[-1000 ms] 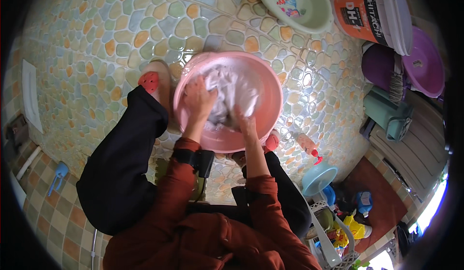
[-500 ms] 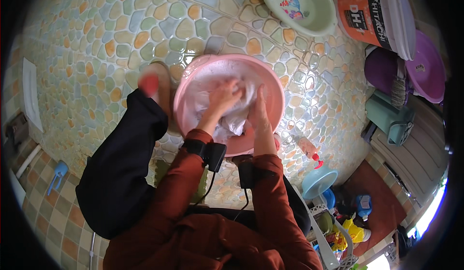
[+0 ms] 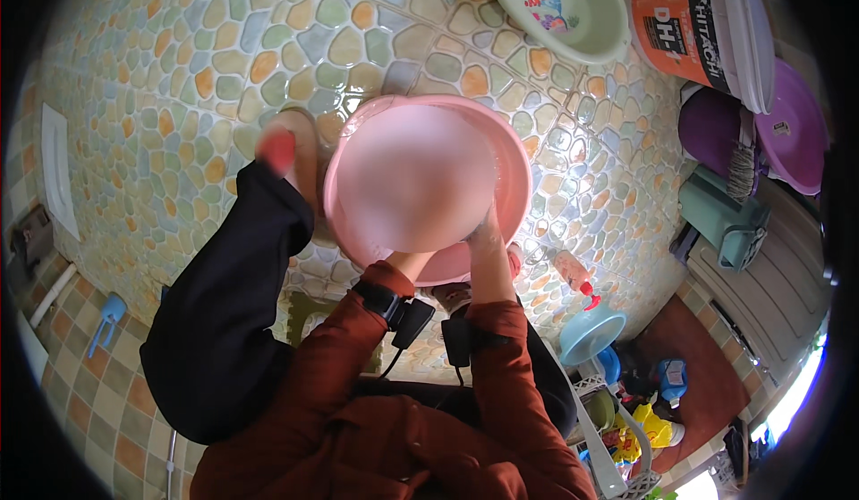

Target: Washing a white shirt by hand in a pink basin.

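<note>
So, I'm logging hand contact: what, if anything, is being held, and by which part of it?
It cannot be told: left grip and right grip are over the pink basin, where blur hides any hold.

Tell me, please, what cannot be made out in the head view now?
In the head view:
- Left hand: its fingers are lost in a round blur over the pink basin.
- Right hand: its fingers are lost in the same blur.
- What either hand holds: also blurred.
- Green tub: its far end is cut off by the top edge.
</note>
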{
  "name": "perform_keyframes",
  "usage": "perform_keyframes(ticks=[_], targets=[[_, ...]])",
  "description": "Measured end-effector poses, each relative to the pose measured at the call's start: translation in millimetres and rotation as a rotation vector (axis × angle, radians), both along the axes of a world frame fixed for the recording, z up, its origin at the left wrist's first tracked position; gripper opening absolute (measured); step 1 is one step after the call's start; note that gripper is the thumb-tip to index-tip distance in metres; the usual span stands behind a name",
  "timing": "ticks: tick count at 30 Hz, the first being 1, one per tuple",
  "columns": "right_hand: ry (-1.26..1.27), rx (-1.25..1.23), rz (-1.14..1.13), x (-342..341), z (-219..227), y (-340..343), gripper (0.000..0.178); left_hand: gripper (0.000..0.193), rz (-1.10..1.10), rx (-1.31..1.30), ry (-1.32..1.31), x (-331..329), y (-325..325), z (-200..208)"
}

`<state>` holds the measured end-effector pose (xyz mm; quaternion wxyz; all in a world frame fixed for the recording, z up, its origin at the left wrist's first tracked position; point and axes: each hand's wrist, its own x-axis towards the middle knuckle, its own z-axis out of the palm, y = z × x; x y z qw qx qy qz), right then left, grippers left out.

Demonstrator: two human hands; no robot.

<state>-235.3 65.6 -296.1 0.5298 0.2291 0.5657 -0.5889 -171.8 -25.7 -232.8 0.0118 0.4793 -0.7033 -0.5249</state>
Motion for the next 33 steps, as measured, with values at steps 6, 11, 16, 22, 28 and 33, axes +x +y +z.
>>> perform_keyframes(ticks=[6,11,16,22,28,33], targets=[[0.402,0.139,0.226,-3,80,-25,0.029,0.051,0.066,0.156,-0.086,18,-23,-25],[0.487,0.112,0.614,-21,124,-18,0.028,0.055,-0.04,0.567,-0.008,52,-49,-6],[0.918,0.123,0.766,-30,150,1,0.051,0.062,-0.452,0.632,0.058,58,-47,34],[1.031,0.285,1.058,-29,187,21,0.046,0.068,-0.805,0.466,-0.42,84,-57,48],[1.232,0.428,0.999,-27,202,33,0.032,0.055,-0.673,-0.082,-0.367,104,-76,78],[1.338,0.362,0.742,-25,234,21,0.022,0.035,-0.426,-0.413,-0.211,100,-98,150]])
